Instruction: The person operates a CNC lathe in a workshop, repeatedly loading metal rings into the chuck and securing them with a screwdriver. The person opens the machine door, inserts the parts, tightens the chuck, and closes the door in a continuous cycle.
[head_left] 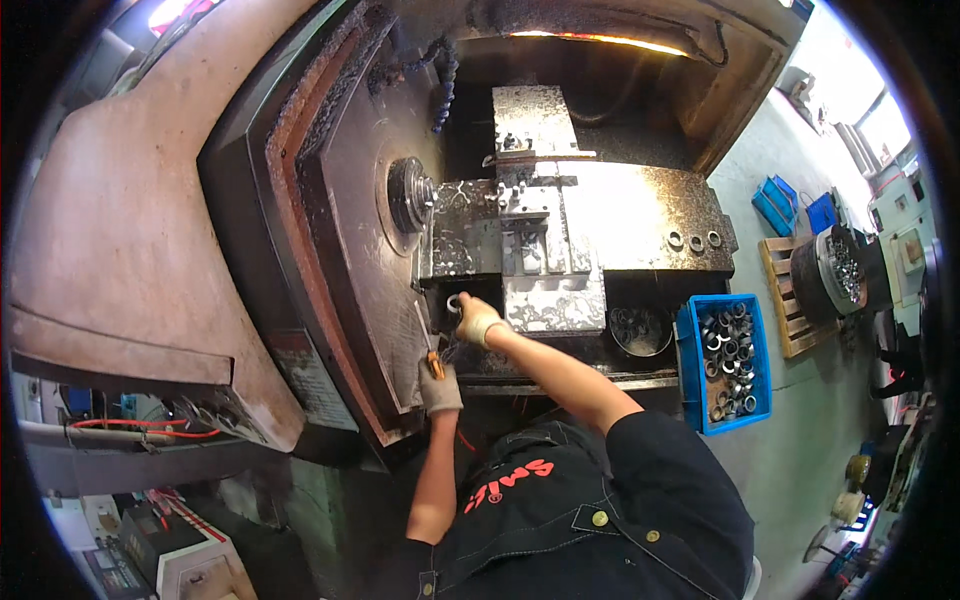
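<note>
Steel everywhere, oily and chip-covered: the big lathe (pixel 560 200) fills most of the view, with its round chuck (pixel 408 195) on the left wall and the tool block (pixel 540 250) sat in the middle. Off to the right a blue plastic bin (pixel 690 350) is hung on the machine's edge, loaded with shiny metal rings. A dark round bowl (pixel 640 330) with more rings is set just beside it, and three loose rings are laid on the bed above.

Labels, roughly: a pale rectangular sticker with a red strip (pixel 300 370) is stuck on the dark door frame at lower left. Its print is too small to make out. Blue crates (pixel 790 205) and a wooden pallet (pixel 790 300) are parked on the floor at far right.

Now the small stuff. A metal ring (pixel 454 303) is pinched in the fingertips of the gloved right hand (pixel 478 320), held up just below the tool block. It's probably stiff, fairly light for its size and likely slick with coolant, so the outer rim looks like the spot to be gripped, glove on. The gloved left hand (pixel 438 385) is closed round an orange-handled tool (pixel 433 362), its thin shaft pointed up toward the ring. What kind of tool it is can't be told.
</note>
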